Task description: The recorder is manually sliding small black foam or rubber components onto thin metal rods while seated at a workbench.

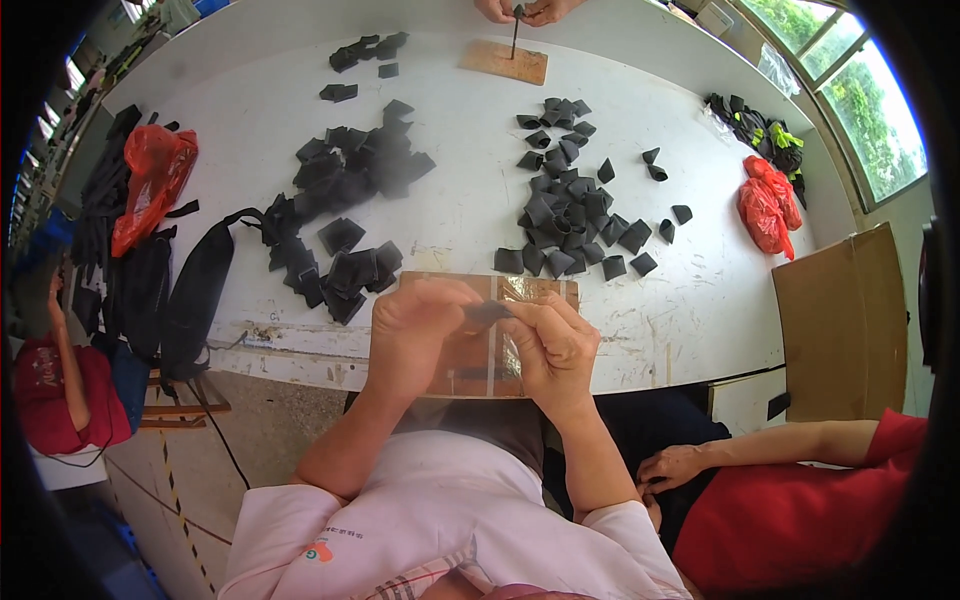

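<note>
Between my two hands is a small black fabric piece [486, 312], held up over a brown board [462, 350] at the table's near edge. My left hand [415, 325] grips its left end, with the fingers closed. The fingers and thumb of my right hand [552, 345] pinch its right end. Part of the piece is hidden by my fingers. Beyond my left hand lies a loose heap of flat black fabric pieces [345, 170]. Past my right hand is a pile of folded, cone-like black pieces [568, 205].
Across the white table [460, 150], another person's hands [525, 10] work at a rod on a wooden board [490, 62]. Red plastic bags [155, 180] and black straps lie left. Another red bag [768, 205] and a cardboard sheet [840, 330] are right. A red-sleeved person [800, 490] sits beside me.
</note>
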Demonstrator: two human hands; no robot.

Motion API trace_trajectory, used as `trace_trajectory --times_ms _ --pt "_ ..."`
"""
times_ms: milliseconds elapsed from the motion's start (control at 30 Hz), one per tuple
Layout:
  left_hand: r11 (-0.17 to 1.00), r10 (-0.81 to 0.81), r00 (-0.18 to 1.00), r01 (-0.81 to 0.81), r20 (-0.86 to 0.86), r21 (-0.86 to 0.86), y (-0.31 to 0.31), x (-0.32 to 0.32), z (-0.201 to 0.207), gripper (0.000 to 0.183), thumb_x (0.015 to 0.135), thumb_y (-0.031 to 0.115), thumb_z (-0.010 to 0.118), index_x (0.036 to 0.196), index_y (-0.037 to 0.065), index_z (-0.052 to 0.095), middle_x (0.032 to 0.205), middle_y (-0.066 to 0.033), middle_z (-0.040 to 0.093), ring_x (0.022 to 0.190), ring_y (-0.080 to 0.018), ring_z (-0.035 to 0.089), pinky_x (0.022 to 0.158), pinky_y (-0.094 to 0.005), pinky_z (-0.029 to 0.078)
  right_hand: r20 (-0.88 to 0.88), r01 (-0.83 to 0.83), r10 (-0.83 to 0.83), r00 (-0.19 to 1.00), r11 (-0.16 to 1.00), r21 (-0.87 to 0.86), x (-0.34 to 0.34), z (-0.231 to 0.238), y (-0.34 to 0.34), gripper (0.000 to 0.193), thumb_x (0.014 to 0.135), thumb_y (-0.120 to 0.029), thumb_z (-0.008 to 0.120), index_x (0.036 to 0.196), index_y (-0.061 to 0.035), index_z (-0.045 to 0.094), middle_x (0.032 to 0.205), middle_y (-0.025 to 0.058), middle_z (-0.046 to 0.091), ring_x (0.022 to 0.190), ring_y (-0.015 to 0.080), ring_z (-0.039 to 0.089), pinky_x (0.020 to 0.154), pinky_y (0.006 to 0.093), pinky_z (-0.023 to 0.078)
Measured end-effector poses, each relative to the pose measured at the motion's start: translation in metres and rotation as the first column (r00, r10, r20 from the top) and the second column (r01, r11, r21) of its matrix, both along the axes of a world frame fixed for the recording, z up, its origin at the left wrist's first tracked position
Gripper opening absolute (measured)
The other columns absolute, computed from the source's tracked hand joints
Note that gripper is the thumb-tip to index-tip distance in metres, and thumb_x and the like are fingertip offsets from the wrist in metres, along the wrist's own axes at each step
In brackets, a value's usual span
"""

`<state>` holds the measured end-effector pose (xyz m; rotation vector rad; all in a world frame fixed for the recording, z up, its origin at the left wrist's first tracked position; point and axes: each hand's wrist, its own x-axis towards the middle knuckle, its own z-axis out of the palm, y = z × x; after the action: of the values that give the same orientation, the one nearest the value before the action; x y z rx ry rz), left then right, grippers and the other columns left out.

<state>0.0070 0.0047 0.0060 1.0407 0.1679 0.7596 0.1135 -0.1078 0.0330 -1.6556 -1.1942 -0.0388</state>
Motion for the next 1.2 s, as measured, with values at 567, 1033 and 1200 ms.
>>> trace_trajectory --times_ms 567,1033,1200 --pt "0.877 0.135 0.958 0.003 -0.252 0.481 0.013 -0.003 0.02 0.006 0.074 0.004 0.063 0.079 0.002 0.06 0.073 -0.0058 0.058 0.066 -0.0155 0.053 0.06 -0.025 0.042 0.1 -0.113 0.111 0.989 0.993 0.021 0.006 -0.002 0.009 0.015 0.065 0.001 0.065 0.08 0.0001 0.059 0.064 0.0072 0.052 0.054 0.0216 0.047 0.047 0.0303 0.038" --pt "0.334 0.941 -0.017 -0.13 -0.339 0.933 0.138 -0.011 -0.093 0.034 0.079 0.016 0.058 0.106 -0.002 0.049 0.096 -0.0198 0.054 0.089 -0.0327 0.055 0.075 -0.0399 0.045 -0.612 0.275 -0.199 0.765 0.961 0.032 0.051 0.007 -0.003 0.026 0.089 -0.02 0.046 0.083 0.0015 0.06 0.061 0.0021 0.053 0.051 0.0067 0.044 0.046 0.0187 0.034" --pt "0.457 0.889 -0.024 0.027 -0.457 0.889 0.182 -0.029 -0.122 0.02 0.068 0.016 0.068 0.078 0.003 0.057 0.085 -0.0134 0.058 0.084 -0.0323 0.056 0.069 -0.0404 0.046 -0.789 0.027 -0.185 0.586 0.978 -0.209 0.01 -0.044 -0.035 0.026 0.089 -0.022 0.049 0.084 0.0015 0.06 0.061 0.001 0.054 0.051 0.0044 0.044 0.045 0.0168 0.034"
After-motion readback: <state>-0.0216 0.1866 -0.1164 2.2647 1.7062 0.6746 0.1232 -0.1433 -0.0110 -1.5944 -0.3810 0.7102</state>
